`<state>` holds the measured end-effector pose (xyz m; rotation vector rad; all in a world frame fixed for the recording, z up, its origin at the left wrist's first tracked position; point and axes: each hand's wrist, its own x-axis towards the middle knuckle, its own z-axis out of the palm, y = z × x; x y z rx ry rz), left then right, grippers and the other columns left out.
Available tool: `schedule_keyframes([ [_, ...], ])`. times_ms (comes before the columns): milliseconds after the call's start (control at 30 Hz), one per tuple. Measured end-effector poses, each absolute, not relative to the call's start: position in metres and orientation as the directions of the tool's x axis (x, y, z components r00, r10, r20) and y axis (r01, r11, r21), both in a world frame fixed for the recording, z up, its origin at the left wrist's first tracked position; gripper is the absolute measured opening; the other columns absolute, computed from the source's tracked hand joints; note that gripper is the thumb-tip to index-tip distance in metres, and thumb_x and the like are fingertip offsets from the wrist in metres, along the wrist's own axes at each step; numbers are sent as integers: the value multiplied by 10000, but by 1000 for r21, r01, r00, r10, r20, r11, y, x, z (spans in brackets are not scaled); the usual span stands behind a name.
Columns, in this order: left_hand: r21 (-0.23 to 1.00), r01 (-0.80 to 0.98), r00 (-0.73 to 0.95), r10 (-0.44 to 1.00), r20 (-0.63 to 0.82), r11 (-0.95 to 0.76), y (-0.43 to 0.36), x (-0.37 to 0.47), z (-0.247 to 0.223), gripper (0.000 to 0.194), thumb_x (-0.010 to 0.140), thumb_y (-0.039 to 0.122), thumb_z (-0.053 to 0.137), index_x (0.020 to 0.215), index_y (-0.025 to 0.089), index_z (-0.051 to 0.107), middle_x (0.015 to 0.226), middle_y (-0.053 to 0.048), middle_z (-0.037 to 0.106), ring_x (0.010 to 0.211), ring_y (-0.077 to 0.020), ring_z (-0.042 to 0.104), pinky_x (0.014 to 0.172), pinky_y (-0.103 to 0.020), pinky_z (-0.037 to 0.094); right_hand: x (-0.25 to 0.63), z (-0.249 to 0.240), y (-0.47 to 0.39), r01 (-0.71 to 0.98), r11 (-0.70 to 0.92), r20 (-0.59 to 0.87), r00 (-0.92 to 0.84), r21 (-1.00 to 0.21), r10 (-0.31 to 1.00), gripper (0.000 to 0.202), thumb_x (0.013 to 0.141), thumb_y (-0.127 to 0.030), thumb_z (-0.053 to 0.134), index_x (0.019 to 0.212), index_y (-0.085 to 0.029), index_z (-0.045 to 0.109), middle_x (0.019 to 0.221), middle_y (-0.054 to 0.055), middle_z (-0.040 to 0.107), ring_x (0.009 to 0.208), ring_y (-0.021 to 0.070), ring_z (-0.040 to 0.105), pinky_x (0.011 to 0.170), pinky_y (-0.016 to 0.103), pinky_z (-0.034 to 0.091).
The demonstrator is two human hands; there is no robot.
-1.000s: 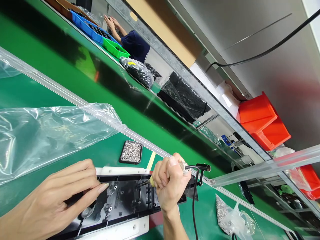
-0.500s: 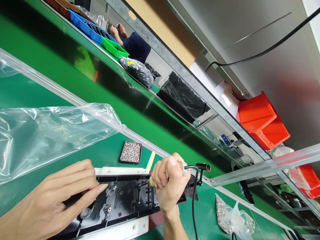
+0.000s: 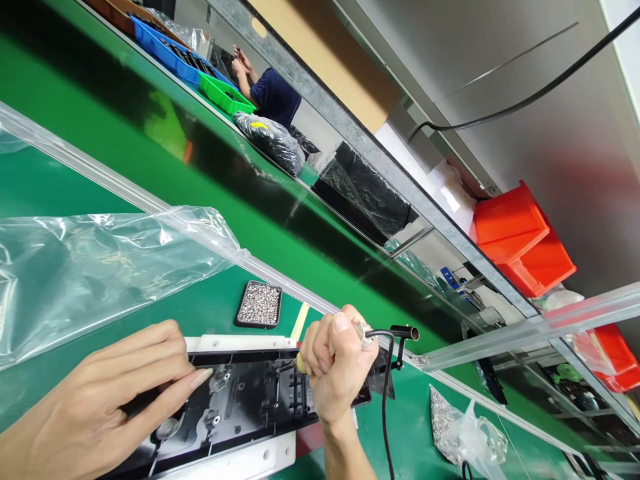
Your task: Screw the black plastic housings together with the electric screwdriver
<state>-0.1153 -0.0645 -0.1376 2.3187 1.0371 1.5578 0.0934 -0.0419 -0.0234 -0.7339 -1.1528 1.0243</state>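
A long black plastic panel (image 3: 240,407) lies in a white fixture (image 3: 235,343) on the green bench. My left hand (image 3: 95,407) rests flat on the panel's left part, fingers spread and pressing it down. My right hand (image 3: 335,370) is clenched around a corded electric screwdriver (image 3: 300,362), whose yellow collar and bit point at the panel's middle. The black cable (image 3: 385,400) runs down from the tool past my wrist. A small black tray of silver screws (image 3: 260,305) sits just behind the fixture.
A large clear plastic bag (image 3: 100,267) lies at left. A bag of screws (image 3: 460,430) sits at lower right. Beyond the green conveyor (image 3: 150,127) are black bagged parts (image 3: 273,140), blue and green bins (image 3: 200,70), a seated person (image 3: 275,93), and orange bins (image 3: 525,240).
My hands and the screwdriver stay almost still on the panel. The view has shifted slightly. The person in the background has raised their hands.
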Motion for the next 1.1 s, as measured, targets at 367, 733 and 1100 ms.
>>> schedule_keyframes([
  [367, 473, 459, 247, 620, 745, -752, -62, -127, -162, 168, 985, 163, 712, 845, 222, 640, 761, -15, 554, 743, -180, 520, 717, -366, 468, 93, -26, -44, -258, 392, 386, 78, -883, 919, 510, 1053, -376, 652, 654, -262, 355, 477, -119, 287, 382, 71, 225, 357, 195, 231],
  [733, 504, 453, 96, 603, 792, -735, -51, -119, -196, 409, 875, 572, 816, 675, 259, 645, 694, -64, 537, 734, -246, 526, 739, -425, 529, 94, -26, -43, -275, 404, 404, 60, -872, 913, 504, 1066, -359, 640, 658, -259, 360, 486, -119, 286, 391, 71, 224, 356, 192, 228],
  [1100, 493, 382, 166, 583, 796, -782, -55, -123, -173, 228, 940, 360, 818, 773, 269, 691, 747, -64, 577, 744, -242, 551, 734, -427, 493, 94, -28, -44, -282, 375, 376, 52, -883, 925, 522, 1056, -375, 648, 640, -257, 356, 475, -116, 285, 397, 69, 220, 360, 187, 222],
])
